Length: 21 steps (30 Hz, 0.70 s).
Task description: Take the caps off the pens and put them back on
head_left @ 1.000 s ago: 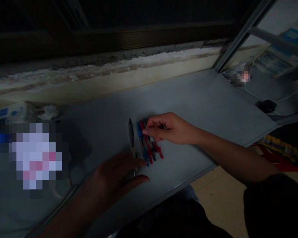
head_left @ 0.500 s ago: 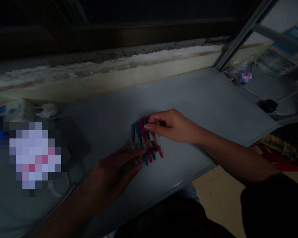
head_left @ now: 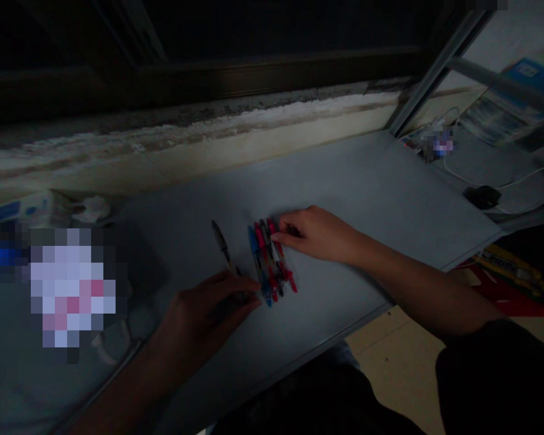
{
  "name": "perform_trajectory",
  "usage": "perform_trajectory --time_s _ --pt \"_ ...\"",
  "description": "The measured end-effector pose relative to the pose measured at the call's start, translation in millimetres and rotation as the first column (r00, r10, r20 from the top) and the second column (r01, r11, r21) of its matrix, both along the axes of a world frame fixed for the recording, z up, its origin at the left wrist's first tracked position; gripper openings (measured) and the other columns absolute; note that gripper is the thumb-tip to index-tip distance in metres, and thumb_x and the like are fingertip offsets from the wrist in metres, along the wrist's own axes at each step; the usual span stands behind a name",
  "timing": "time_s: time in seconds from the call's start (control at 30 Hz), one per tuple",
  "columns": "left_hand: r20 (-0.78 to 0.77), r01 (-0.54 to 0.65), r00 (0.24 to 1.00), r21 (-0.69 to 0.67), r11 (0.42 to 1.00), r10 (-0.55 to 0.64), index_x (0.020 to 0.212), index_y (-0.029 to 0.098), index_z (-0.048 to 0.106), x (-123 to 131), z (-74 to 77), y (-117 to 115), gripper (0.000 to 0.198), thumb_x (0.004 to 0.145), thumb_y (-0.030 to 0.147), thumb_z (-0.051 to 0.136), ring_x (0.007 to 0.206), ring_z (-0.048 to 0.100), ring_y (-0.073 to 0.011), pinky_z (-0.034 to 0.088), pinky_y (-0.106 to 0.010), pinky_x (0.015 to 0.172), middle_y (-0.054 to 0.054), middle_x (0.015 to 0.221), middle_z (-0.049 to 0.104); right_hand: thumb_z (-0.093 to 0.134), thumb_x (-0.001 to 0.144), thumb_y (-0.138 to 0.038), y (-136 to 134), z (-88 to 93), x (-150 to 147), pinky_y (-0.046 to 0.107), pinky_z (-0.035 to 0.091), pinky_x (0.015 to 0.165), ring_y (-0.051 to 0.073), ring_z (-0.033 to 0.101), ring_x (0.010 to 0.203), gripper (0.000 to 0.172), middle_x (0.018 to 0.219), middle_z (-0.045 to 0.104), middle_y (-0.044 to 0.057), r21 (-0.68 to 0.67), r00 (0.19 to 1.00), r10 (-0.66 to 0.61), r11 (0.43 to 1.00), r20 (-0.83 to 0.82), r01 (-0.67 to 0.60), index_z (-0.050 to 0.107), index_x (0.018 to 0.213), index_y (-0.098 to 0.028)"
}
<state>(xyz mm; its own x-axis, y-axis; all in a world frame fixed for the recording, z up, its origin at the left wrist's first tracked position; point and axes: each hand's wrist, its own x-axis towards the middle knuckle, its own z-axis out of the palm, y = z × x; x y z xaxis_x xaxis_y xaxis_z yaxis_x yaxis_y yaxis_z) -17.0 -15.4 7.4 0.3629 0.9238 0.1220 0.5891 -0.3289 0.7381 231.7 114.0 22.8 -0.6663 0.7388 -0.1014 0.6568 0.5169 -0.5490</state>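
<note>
Several pens lie side by side in a row on the grey table. Among them are a blue pen [head_left: 253,239], a pink-red pen [head_left: 260,235] and, at the right end, a red pen [head_left: 291,279]. Slightly apart on the left, a black pen [head_left: 219,235] slants down behind the fingers of my left hand [head_left: 204,311]. Those fingers are closed around its lower part, with the fingertips close to the blue pen's lower end. My right hand [head_left: 320,232] pinches the upper end of the red pen, its thumb lying across it; the other fingers are curled.
Pixelated pale object [head_left: 68,290] at the left, near a white and blue box [head_left: 31,205] and a crumpled white thing [head_left: 93,208]. Behind the table [head_left: 344,175] runs a wall ledge. To the right are a metal frame post [head_left: 417,84], cables, a black object [head_left: 483,196] and a blue package [head_left: 532,81].
The black pen has separated from the row, its upper end swinging left, with my left hand at its lower part. My right hand has stayed nearly still on the pens. The view has shifted slightly.
</note>
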Motion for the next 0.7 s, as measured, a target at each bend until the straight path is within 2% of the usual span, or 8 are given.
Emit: perform_trajectory --time_s 0.17,0.27,0.4,0.53,0.7 --pt "-0.049 -0.027 0.998 0.015 1.000 0.028 0.108 0.029 0.076 -1 -5.1 0 0.014 0.098 0.030 0.067 0.088 0.079 -0.0141 0.063 -0.021 0.078 0.002 0.103 0.081 0.061 0.099 -0.039 -3 -1.0 -1 0.029 0.026 0.061 0.012 0.049 0.063 0.023 0.076 0.065 0.002 0.013 0.997 0.019 1.000 0.073 -0.020 0.065 0.089 -0.019" --pt "-0.049 -0.015 0.999 0.035 0.999 0.017 0.112 0.030 0.076 -1 -5.8 0 0.017 0.097 0.032 0.068 0.091 0.080 -0.0153 0.064 -0.023 0.082 0.001 0.105 0.081 0.058 0.099 -0.039 -7 -0.2 -3 0.030 0.025 0.060 0.014 0.051 0.063 0.022 0.078 0.067 0.004 0.070 0.995 0.012 0.997 0.101 -0.019 0.063 0.104 -0.017" --pt "-0.041 0.017 0.999 0.028 0.999 -0.016 0.109 0.030 0.075 -1 -3.1 -1 0.014 0.098 0.029 0.066 0.086 0.079 -0.0138 0.062 -0.020 0.077 0.002 0.100 0.080 0.053 0.099 -0.036 -12 -0.6 -6 0.030 0.025 0.060 0.017 0.056 0.066 0.029 0.083 0.071 0.007 0.103 0.994 0.010 0.994 0.111 -0.022 0.058 0.118 -0.015" --pt "-0.059 0.036 0.998 -0.001 0.999 -0.036 0.108 0.029 0.076 -1 -3.7 -2 0.015 0.098 0.028 0.064 0.087 0.079 -0.0155 0.062 -0.021 0.074 0.000 0.102 0.080 0.049 0.097 -0.029 -14 -0.9 -6 0.030 0.027 0.061 0.017 0.058 0.068 0.029 0.086 0.072 0.007 0.095 0.996 0.012 0.995 0.090 -0.020 0.055 0.122 -0.016" --pt "-0.038 0.015 0.999 -0.062 0.998 -0.017 0.116 0.029 0.075 1 -6.1 -2 0.022 0.096 0.035 0.068 0.082 0.079 -0.0147 0.061 -0.020 0.071 -0.001 0.103 0.081 0.049 0.096 -0.025 -14 1.6 -5 0.030 0.027 0.062 0.016 0.054 0.067 0.023 0.085 0.070 0.005 0.103 0.995 0.060 0.992 0.085 -0.068 0.058 0.115 -0.019"
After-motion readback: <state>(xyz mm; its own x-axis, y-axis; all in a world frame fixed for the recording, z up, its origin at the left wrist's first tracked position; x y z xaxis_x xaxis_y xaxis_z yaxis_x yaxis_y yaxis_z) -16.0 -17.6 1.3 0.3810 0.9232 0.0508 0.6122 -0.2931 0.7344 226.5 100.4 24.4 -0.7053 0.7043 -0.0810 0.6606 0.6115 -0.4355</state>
